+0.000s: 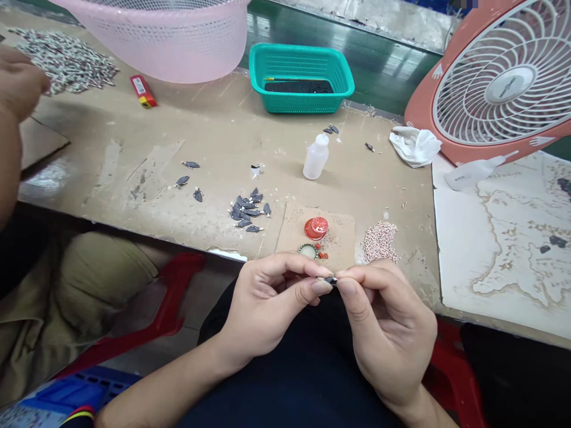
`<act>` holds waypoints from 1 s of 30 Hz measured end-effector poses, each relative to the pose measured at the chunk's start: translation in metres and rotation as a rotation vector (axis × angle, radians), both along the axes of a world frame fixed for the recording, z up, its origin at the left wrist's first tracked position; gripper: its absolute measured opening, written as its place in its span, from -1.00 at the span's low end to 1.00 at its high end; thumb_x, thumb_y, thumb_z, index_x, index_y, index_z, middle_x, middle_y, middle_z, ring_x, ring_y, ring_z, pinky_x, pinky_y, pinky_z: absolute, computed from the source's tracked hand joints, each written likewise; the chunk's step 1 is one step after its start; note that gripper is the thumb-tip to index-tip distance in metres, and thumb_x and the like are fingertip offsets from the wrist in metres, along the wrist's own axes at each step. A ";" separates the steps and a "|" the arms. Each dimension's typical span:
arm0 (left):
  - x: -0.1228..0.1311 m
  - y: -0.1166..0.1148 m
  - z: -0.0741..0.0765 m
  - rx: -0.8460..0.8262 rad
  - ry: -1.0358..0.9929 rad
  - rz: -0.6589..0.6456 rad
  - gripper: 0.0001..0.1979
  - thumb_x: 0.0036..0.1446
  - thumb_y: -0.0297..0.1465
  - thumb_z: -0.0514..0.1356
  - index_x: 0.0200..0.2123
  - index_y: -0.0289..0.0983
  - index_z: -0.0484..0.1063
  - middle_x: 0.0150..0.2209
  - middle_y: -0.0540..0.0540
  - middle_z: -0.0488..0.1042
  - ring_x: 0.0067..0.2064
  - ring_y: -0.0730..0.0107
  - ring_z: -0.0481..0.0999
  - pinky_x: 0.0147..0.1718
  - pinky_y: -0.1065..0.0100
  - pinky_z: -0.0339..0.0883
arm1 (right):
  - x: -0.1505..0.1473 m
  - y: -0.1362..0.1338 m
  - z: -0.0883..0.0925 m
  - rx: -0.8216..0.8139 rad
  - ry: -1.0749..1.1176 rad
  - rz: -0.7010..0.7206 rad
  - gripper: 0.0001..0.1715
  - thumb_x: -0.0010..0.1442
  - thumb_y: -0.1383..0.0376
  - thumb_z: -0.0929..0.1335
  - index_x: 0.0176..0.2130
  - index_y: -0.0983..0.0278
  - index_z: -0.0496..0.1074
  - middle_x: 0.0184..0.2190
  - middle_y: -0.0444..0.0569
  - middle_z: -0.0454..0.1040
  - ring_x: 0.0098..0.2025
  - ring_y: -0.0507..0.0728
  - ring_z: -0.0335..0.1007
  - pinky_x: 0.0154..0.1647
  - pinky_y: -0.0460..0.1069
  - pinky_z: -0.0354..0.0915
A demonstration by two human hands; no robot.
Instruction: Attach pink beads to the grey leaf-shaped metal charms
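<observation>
Our left hand (266, 306) and right hand (386, 324) pinched a tiny dark leaf-shaped charm (331, 280) between them, a beige cardboard square (339, 238) at twelve o'clock.

Plain dark navy fabric (285, 380) across the front and lap, with two bare forearms (169, 380) narrowing to a slender left hand (267, 303) and right hand (383, 321), both ungloved, and short, smooth, unpainted fingernails (322, 287) on the fingers.

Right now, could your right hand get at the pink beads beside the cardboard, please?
Probably yes. The right hand pinches a dark piece with the left hand, so it must let go first, but nothing stands between it and the pink beads, just ahead on the table.
</observation>
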State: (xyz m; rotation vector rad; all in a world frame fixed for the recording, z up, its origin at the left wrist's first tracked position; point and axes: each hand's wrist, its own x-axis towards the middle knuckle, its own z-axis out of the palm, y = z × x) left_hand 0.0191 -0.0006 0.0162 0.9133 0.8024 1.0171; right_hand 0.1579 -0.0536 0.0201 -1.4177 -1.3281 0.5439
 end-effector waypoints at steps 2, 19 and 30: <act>0.000 -0.001 -0.001 0.043 0.003 0.007 -0.81 -0.01 -0.63 0.38 -0.42 -0.20 0.67 -0.43 -0.01 0.64 -0.50 0.52 0.57 -0.50 0.58 0.53 | -0.001 0.000 0.000 0.009 -0.025 0.006 -0.82 0.21 0.45 0.40 -0.23 0.16 0.50 -0.42 -0.19 0.47 -0.42 0.00 0.33 -0.44 -0.06 0.26; -0.001 0.000 -0.011 0.341 0.194 0.096 -0.75 0.03 -0.68 0.36 -0.36 -0.19 0.67 -0.36 0.01 0.67 -0.35 0.46 0.64 -0.32 0.50 0.57 | 0.007 0.004 -0.011 -0.056 0.050 0.042 -0.81 0.21 0.42 0.43 -0.19 0.17 0.60 -0.54 -0.23 0.37 -0.52 -0.05 0.23 -0.52 -0.10 0.21; 0.003 0.001 -0.021 0.418 0.222 0.088 -0.71 0.06 -0.69 0.34 -0.32 -0.17 0.67 -0.33 0.03 0.68 -0.34 0.48 0.65 -0.32 0.54 0.58 | 0.007 0.009 -0.014 -0.005 -0.023 0.028 -0.88 0.20 0.44 0.42 -0.26 0.26 0.58 -0.57 -0.23 0.35 -0.57 -0.07 0.19 -0.54 -0.11 0.20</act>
